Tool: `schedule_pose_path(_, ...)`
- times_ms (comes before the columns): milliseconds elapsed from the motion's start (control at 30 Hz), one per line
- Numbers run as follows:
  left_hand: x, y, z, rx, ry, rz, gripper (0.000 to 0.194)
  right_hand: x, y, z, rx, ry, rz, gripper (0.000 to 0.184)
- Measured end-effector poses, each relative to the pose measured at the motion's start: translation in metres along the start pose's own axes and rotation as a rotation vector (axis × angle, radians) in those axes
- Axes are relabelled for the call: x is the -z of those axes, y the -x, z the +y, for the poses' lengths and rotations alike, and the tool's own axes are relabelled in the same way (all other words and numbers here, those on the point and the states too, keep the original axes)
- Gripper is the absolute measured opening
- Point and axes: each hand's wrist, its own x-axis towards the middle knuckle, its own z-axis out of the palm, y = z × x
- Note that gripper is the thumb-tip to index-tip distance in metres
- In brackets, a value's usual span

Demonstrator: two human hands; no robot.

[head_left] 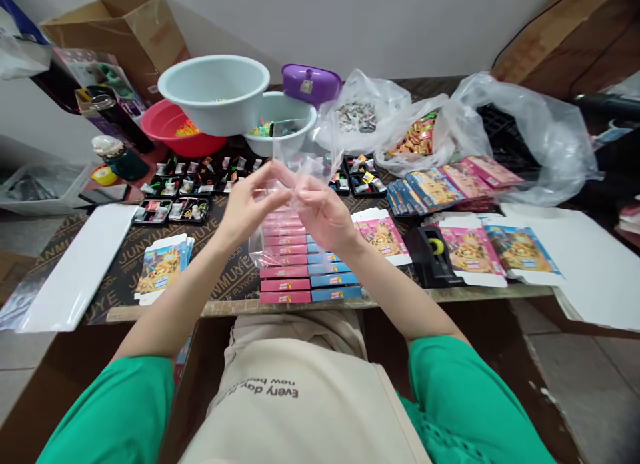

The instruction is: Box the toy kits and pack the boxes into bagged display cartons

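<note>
Both hands are raised over the middle of the table, pinching a thin clear plastic bag (320, 141). My left hand (255, 199) has thumb and fingertips closed on it. Just beside it, my right hand (327, 211) also grips the bag, its fingers curled and pressed together. Part of the plastic spreads above the fingers and part hangs below the left hand. Under the hands lie two columns of flat boxes, pink boxes (285, 284) on the left and blue boxes (336, 279) on the right. The hands and plastic partly hide the farther boxes.
Black trays of small parts (187, 209) line the table behind the hands. Farther back are a pale blue basin (215, 94), a red basin (193, 141) and filled plastic bags (363, 114). A black tape dispenser (433, 257) and printed cartons (473, 251) lie at right.
</note>
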Motion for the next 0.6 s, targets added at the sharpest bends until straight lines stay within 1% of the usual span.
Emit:
schedule_pose_path(67,-0.017,-0.001,0.004,0.024,0.048,-0.08,0.05,0.0,0.001,-0.005,0.018,-0.187,0.024,0.034)
schedule_pose_path(100,-0.022,-0.003,0.005,0.039,0.06,-0.103,0.048,0.002,0.002,-0.008,0.027,-0.3,0.048,0.029)
schedule_pose_path(167,-0.024,-0.009,0.008,0.068,0.063,-0.124,0.041,0.013,0.006,-0.017,0.051,-0.47,0.093,0.028)
schedule_pose_path(233,-0.021,-0.015,0.01,0.055,0.052,-0.081,0.032,0.031,0.009,-0.027,0.069,-0.51,0.149,0.032)
schedule_pose_path(333,-0.011,-0.025,0.013,-0.021,0.072,0.036,0.026,0.061,0.012,-0.038,0.08,-0.397,0.292,0.034)
schedule_pose_path(400,-0.004,-0.034,0.013,-0.056,0.096,0.065,0.023,0.081,0.013,-0.043,0.078,-0.289,0.385,0.034)
schedule_pose_path(467,0.003,-0.046,0.014,-0.09,0.085,0.097,0.018,0.099,0.013,-0.047,0.078,-0.213,0.431,0.036)
schedule_pose_path(533,0.01,-0.06,0.016,-0.14,-0.017,0.155,0.017,0.115,0.014,-0.054,0.111,-0.156,0.455,0.039)
schedule_pose_path(567,0.012,-0.068,0.017,-0.165,-0.098,0.179,0.019,0.123,0.016,-0.059,0.147,-0.088,0.501,0.039)
schedule_pose_path(600,0.013,-0.076,0.02,-0.188,-0.184,0.202,0.021,0.129,0.019,-0.065,0.181,0.043,0.568,0.039)
